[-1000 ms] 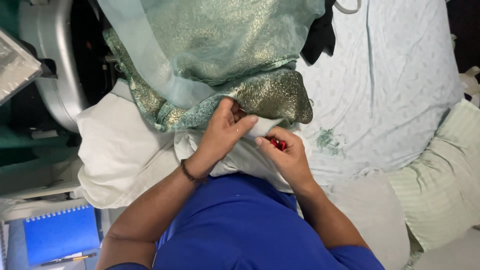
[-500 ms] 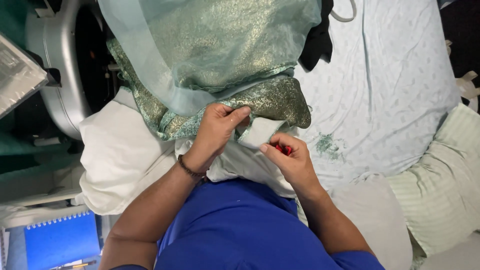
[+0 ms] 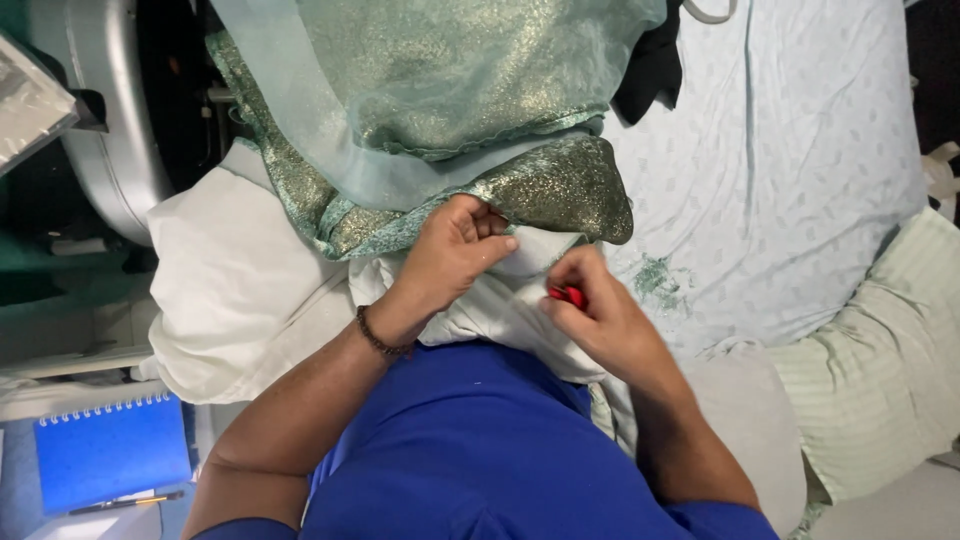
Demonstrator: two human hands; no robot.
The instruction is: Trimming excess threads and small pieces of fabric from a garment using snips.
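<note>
Left hand pinches the glittery green fabric at its edge, over white cloth. Right hand, just beside, fingers pressed together on a small red tool.

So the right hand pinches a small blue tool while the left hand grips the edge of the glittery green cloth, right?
Not quite: the head view shows the small tool pinched in the right hand is red, not blue. The left hand does grip the glittery green cloth at its edge.

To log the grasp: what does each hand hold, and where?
Left hand pinches the glittery green fabric at its lower edge; right hand grips a small red object.
</note>
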